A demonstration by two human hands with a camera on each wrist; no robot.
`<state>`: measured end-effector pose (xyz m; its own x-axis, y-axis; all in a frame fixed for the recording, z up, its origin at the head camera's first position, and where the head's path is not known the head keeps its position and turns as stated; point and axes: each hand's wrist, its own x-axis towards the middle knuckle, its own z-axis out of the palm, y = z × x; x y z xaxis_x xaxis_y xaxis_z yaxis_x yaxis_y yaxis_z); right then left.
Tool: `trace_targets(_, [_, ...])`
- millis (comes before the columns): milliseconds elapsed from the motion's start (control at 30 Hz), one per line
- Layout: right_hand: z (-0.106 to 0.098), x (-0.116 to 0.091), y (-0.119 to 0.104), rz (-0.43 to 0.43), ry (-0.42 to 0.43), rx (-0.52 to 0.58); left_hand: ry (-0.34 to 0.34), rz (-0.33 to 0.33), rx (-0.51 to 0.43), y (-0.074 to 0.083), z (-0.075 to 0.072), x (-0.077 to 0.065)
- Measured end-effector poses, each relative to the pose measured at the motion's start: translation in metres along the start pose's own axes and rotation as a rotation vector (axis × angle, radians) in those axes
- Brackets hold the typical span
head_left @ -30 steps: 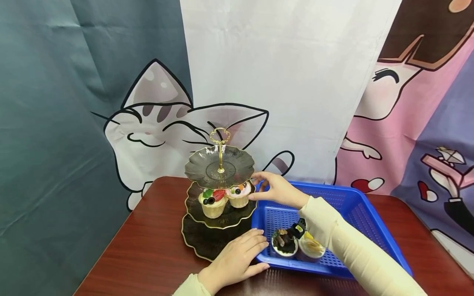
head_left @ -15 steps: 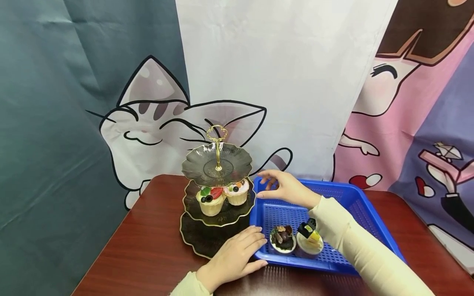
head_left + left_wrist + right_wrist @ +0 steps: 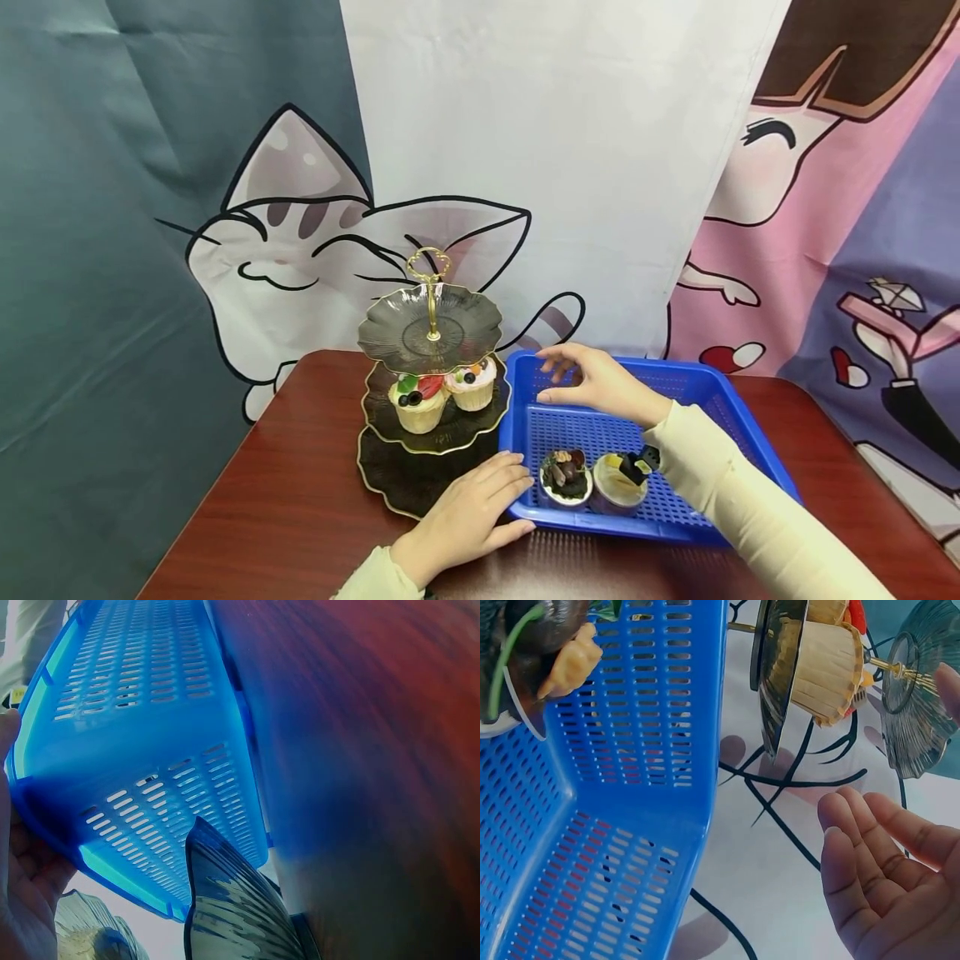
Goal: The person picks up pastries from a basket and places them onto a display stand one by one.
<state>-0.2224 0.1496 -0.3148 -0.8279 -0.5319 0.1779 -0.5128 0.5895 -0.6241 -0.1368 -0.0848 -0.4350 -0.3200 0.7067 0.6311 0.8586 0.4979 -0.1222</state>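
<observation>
1. Cupcakes (image 3: pixel 417 408) sit on the stand's (image 3: pixel 432 312) middle tier (image 3: pixel 459 431), dessert cups (image 3: pixel 618 492) in the basket (image 3: pixel 637 527).
2. My right hand (image 3: pixel 600 383) hangs nearby, thumb and fingertips apart.
3. My left hand (image 3: pixel 468 512) touches the basket's rim (image 3: pixel 513 437), fingers straight.

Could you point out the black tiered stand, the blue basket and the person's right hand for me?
Black tiered stand (image 3: pixel 461 337): head view, on the bare top tier.
Blue basket (image 3: pixel 573 427): head view, on the bare slotted floor.
Right hand (image 3: pixel 603 385): head view, on its middle, behind the thumb and fingers.

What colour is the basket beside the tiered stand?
The basket is blue, clearest in the head view.
</observation>
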Motion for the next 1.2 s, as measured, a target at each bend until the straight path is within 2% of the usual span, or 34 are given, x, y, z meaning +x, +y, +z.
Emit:
trace_targets(200, [-0.004,-0.009,0.001,-0.006,0.009,-0.019,-0.015,-0.017,-0.023,0.000,0.000,0.000])
trace_targets(433, [-0.007,-0.020,0.003,0.039,-0.007,-0.045,-0.035,-0.043,-0.046,0.001,-0.001,0.000])
trace_targets(867, [-0.009,-0.044,-0.001,0.077,0.052,-0.112,-0.035,-0.060,-0.069,0.001,-0.003,0.000])
trace_targets(1200, [-0.007,-0.069,-0.008,0.040,0.105,-0.155,-0.036,-0.064,-0.067,0.002,-0.002,0.000])
